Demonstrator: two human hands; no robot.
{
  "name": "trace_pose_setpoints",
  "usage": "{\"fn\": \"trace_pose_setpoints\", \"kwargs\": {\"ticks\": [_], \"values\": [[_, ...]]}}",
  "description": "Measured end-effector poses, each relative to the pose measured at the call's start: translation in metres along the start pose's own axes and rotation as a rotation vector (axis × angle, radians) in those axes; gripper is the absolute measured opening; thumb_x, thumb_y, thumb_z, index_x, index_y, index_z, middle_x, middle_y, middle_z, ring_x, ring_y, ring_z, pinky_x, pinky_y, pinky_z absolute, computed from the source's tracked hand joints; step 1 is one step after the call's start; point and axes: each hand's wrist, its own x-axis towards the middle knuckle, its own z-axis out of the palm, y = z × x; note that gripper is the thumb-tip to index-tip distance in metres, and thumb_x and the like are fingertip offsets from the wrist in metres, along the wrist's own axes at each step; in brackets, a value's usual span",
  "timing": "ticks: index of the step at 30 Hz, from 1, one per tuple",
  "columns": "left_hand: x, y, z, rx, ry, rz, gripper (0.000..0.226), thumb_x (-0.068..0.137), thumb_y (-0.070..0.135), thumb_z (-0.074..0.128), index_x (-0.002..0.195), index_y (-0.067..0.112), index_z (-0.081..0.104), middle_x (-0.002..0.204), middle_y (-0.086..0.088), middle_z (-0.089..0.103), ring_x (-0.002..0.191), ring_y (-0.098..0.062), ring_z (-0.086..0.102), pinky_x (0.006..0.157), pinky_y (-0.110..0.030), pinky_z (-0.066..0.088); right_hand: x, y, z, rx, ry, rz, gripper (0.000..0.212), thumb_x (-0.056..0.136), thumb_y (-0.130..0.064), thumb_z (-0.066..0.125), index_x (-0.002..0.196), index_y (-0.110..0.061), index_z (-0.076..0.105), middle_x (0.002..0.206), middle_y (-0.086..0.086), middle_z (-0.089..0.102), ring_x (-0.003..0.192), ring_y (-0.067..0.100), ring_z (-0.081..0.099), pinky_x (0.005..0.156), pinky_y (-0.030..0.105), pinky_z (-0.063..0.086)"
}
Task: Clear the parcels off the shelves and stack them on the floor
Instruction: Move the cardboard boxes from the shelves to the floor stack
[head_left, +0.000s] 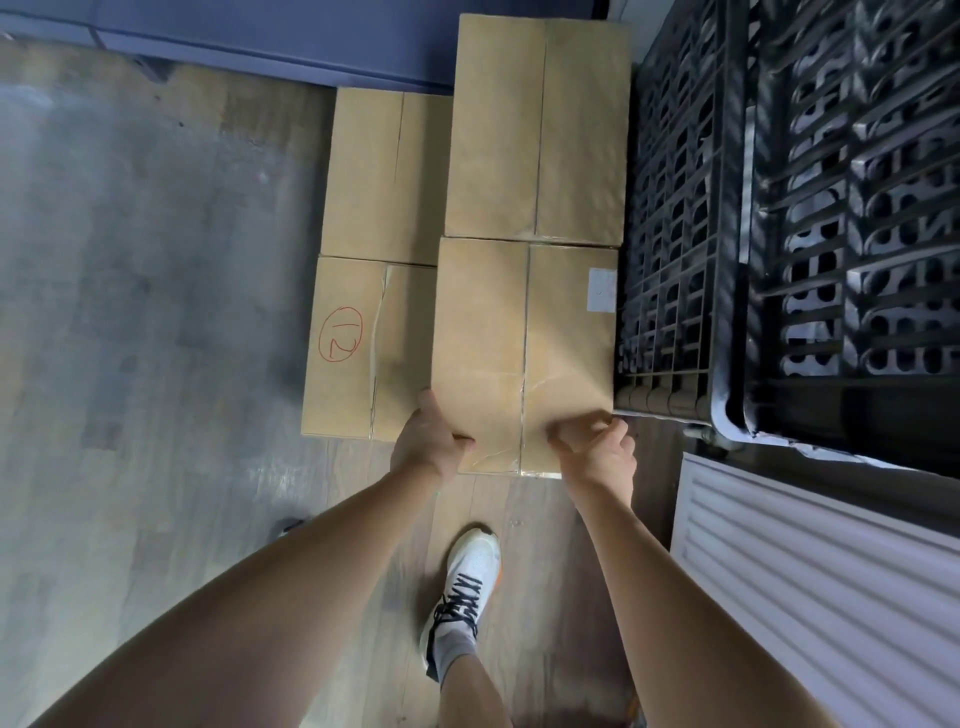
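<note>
Several brown cardboard parcels lie in two rows on the wooden floor beside the black shelf unit. The near right parcel (524, 332), with a white label at its right edge, sits higher than the left ones. My left hand (428, 439) grips its near left corner, thumb on top. My right hand (597, 447) holds its near right corner with curled fingers. Behind it lies another tall-stacked parcel (537, 130). To the left lie a parcel marked with a red circled 12 (358, 348) and a plain one (379, 171) behind it.
The black plastic shelf unit (810, 218) with grid decks fills the right side, its decks showing no parcels. A white radiator (821, 582) runs along the lower right. My white shoe (465, 587) stands just before the parcels. A dark blue cabinet base (260, 41) lines the back.
</note>
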Motion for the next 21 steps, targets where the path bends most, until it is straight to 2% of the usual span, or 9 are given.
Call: {"fn": "trace_pose_setpoints", "kwargs": {"ticks": [4,6,9,12,15,18,21], "values": [[-0.013,0.005,-0.026,0.179,-0.004,0.094,0.06,0.092,0.029,0.067,0.14,0.016,0.034,0.133,-0.005,0.057,0.118,-0.027,0.058,0.092,-0.034,0.048,-0.021,-0.006,-0.011,-0.148,-0.006,-0.045,0.067,0.09,-0.039,0.067,0.139,-0.008,0.032,0.14,0.015,0.038,0.129,0.034,0.036,0.101,0.045,0.041],[-0.025,0.011,-0.043,0.28,0.015,0.135,0.061,0.095,0.032,0.062,0.146,0.016,0.032,0.139,-0.009,0.052,0.124,-0.03,0.054,0.096,-0.038,0.048,-0.035,-0.013,-0.019,-0.26,-0.033,-0.122,0.068,0.091,-0.04,0.066,0.142,-0.011,0.031,0.141,0.013,0.037,0.13,0.032,0.036,0.101,0.043,0.042],[-0.048,0.022,-0.071,0.417,0.043,0.195,0.054,0.096,0.035,0.059,0.142,0.016,0.038,0.134,-0.01,0.055,0.119,-0.031,0.056,0.094,-0.042,0.051,-0.062,-0.033,-0.037,-0.401,-0.075,-0.307,0.066,0.09,-0.04,0.066,0.142,-0.016,0.034,0.142,0.008,0.042,0.129,0.028,0.04,0.104,0.042,0.042],[-0.083,0.039,-0.108,0.494,0.07,0.251,0.045,0.095,0.035,0.059,0.135,0.018,0.047,0.128,-0.007,0.059,0.113,-0.029,0.06,0.09,-0.039,0.053,-0.099,-0.065,-0.064,-0.448,-0.059,-0.441,0.062,0.092,-0.039,0.064,0.142,-0.016,0.037,0.139,0.007,0.046,0.128,0.027,0.043,0.106,0.04,0.041],[-0.13,0.063,-0.159,0.533,0.101,0.285,0.041,0.095,0.035,0.058,0.132,0.018,0.052,0.126,-0.006,0.062,0.112,-0.029,0.06,0.088,-0.037,0.05,-0.147,-0.101,-0.1,-0.464,-0.025,-0.497,0.057,0.093,-0.04,0.061,0.139,-0.015,0.04,0.137,0.007,0.048,0.126,0.027,0.045,0.104,0.039,0.041],[-0.185,0.087,-0.22,0.537,0.149,0.32,0.031,0.095,0.037,0.057,0.12,0.019,0.054,0.12,-0.007,0.065,0.107,-0.031,0.062,0.081,-0.034,0.05,-0.202,-0.138,-0.143,-0.455,-0.011,-0.554,0.052,0.094,-0.038,0.059,0.137,-0.017,0.042,0.136,0.006,0.049,0.125,0.027,0.045,0.102,0.039,0.043],[-0.24,0.115,-0.286,0.481,0.206,0.346,0.033,0.096,0.036,0.057,0.122,0.016,0.056,0.12,-0.008,0.065,0.107,-0.032,0.062,0.08,-0.031,0.047,-0.259,-0.182,-0.186,-0.422,-0.004,-0.635,0.054,0.095,-0.034,0.059,0.143,-0.016,0.041,0.14,0.007,0.046,0.128,0.028,0.043,0.106,0.038,0.04]]}}
